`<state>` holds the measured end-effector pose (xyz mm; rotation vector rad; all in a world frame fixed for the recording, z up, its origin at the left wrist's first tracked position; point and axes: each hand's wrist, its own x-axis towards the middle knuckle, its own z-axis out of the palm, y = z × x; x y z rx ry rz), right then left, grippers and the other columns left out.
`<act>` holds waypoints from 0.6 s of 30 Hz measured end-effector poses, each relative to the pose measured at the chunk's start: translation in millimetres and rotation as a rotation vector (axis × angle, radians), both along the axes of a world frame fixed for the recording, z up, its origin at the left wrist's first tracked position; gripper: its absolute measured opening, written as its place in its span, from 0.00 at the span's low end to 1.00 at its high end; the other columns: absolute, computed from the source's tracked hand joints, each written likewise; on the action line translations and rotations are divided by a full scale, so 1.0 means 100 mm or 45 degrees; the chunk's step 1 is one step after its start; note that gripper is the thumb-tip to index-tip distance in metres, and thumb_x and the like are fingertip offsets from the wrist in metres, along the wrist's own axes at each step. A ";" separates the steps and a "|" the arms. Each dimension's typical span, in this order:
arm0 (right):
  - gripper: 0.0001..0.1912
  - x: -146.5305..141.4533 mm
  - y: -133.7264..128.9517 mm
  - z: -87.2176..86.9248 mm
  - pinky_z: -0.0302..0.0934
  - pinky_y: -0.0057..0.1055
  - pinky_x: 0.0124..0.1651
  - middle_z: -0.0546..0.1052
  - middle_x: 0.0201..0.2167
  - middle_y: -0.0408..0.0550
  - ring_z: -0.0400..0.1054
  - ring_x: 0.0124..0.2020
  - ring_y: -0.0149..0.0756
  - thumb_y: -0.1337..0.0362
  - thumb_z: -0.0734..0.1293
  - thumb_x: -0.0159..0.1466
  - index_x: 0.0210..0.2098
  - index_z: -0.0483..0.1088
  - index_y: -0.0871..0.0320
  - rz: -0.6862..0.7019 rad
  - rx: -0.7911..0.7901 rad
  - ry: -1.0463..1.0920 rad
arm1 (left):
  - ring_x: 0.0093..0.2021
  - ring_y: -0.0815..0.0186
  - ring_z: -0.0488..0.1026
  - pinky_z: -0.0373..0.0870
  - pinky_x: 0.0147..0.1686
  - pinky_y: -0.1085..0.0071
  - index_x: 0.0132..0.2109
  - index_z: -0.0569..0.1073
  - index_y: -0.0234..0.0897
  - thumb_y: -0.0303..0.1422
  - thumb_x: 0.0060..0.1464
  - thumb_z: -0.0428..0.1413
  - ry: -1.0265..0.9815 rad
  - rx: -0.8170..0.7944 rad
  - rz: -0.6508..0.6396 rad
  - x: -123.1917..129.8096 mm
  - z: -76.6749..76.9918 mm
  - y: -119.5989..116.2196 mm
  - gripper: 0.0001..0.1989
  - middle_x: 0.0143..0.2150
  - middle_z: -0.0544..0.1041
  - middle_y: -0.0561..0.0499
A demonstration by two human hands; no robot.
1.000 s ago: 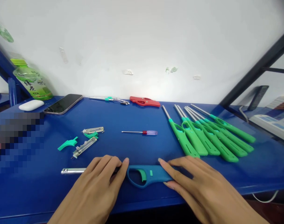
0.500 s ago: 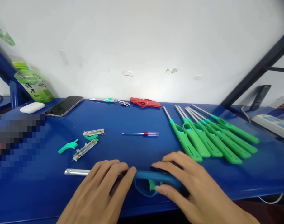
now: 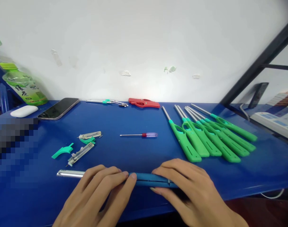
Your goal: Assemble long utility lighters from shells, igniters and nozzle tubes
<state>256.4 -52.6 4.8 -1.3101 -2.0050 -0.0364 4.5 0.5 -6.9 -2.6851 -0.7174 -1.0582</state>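
The blue lighter [image 3: 145,179] runs left to right at the counter's [image 3: 139,154] near side, metal tube [image 3: 70,173] leftmost; the left hand [image 3: 99,192] grips its front, the right hand [image 3: 189,186] its handle end; the screwdriver [image 3: 150,135] lies farther off.

Blue lighter [image 3: 144,179], seam edge visible, silver barrel [image 3: 70,174] toward left.

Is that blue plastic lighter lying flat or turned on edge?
On edge: the long blue plastic lighter shows its narrow side, with a dark lengthwise seam facing the camera, held by the left hand and right hand.
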 end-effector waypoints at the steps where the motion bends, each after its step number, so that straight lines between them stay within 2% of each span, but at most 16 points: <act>1: 0.09 0.00 0.00 0.00 0.68 0.26 0.51 0.83 0.43 0.38 0.79 0.42 0.30 0.54 0.66 0.76 0.49 0.76 0.49 -0.009 0.025 -0.003 | 0.54 0.60 0.72 0.62 0.61 0.58 0.58 0.75 0.36 0.22 0.71 0.44 -0.011 0.031 -0.003 0.01 0.00 0.01 0.19 0.49 0.77 0.47; 5: 0.11 -0.01 0.00 0.01 0.69 0.25 0.52 0.83 0.42 0.39 0.80 0.41 0.29 0.55 0.65 0.77 0.49 0.76 0.50 0.001 0.054 -0.019 | 0.53 0.59 0.73 0.65 0.58 0.57 0.54 0.76 0.38 0.19 0.70 0.45 -0.002 0.149 -0.007 0.02 -0.02 0.00 0.18 0.50 0.77 0.47; 8: 0.11 -0.01 0.00 0.02 0.70 0.25 0.51 0.83 0.42 0.41 0.80 0.40 0.30 0.55 0.64 0.77 0.48 0.77 0.51 0.024 0.045 -0.016 | 0.55 0.57 0.72 0.66 0.58 0.54 0.53 0.76 0.40 0.17 0.69 0.47 0.062 0.146 0.053 0.02 -0.02 -0.02 0.18 0.51 0.75 0.46; 13: 0.13 -0.02 0.00 0.02 0.72 0.24 0.49 0.83 0.41 0.42 0.80 0.40 0.30 0.55 0.63 0.77 0.48 0.77 0.52 0.023 0.052 -0.026 | 0.54 0.57 0.72 0.65 0.57 0.54 0.54 0.76 0.39 0.20 0.71 0.44 0.061 0.188 0.029 0.01 -0.02 0.00 0.18 0.51 0.75 0.45; 18: 0.12 -0.02 -0.01 0.02 0.71 0.23 0.50 0.83 0.41 0.42 0.80 0.40 0.29 0.56 0.64 0.77 0.47 0.78 0.53 0.021 0.047 -0.010 | 0.52 0.58 0.74 0.65 0.57 0.57 0.53 0.76 0.40 0.23 0.73 0.43 -0.012 0.140 0.032 0.03 -0.03 0.02 0.18 0.49 0.78 0.47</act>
